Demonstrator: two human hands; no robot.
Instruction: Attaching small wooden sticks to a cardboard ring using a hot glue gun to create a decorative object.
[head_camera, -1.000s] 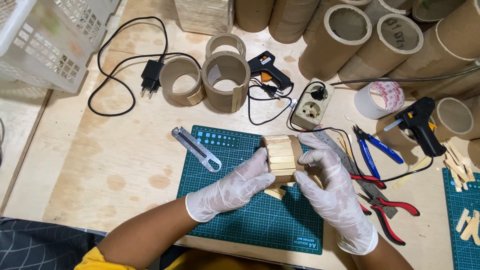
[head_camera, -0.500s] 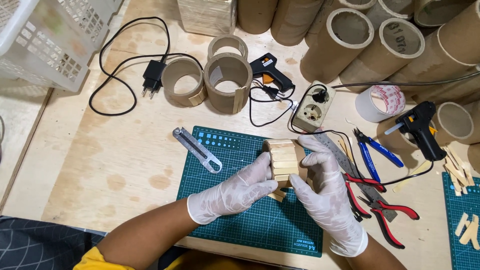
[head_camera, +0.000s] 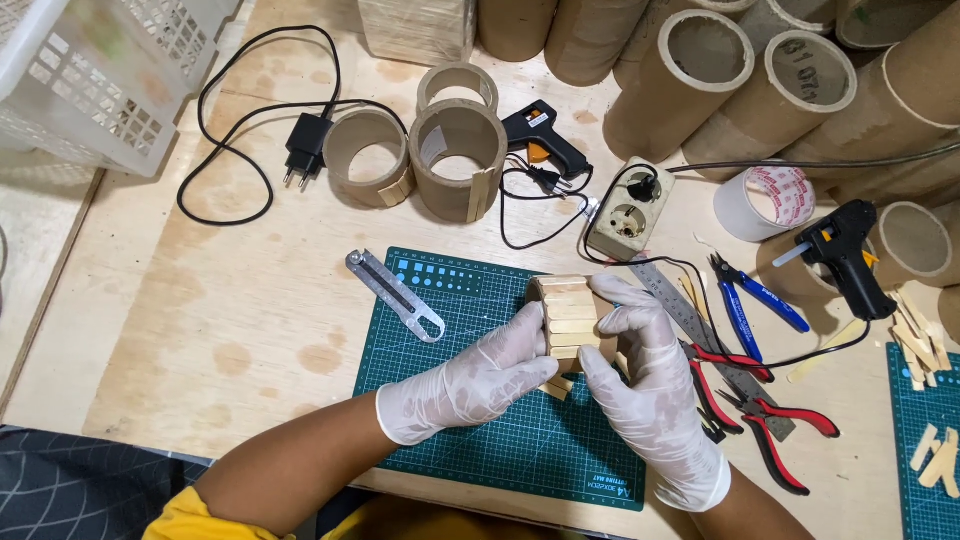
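Both gloved hands, left hand and right hand, grip a cardboard ring over the green cutting mat, its visible side already clad in wooden sticks, loose sticks lying unused nearby.

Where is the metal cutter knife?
In the head view the cutter lies at the top left corner of the green mat, left of the two gloved hands, below the short cardboard rings.
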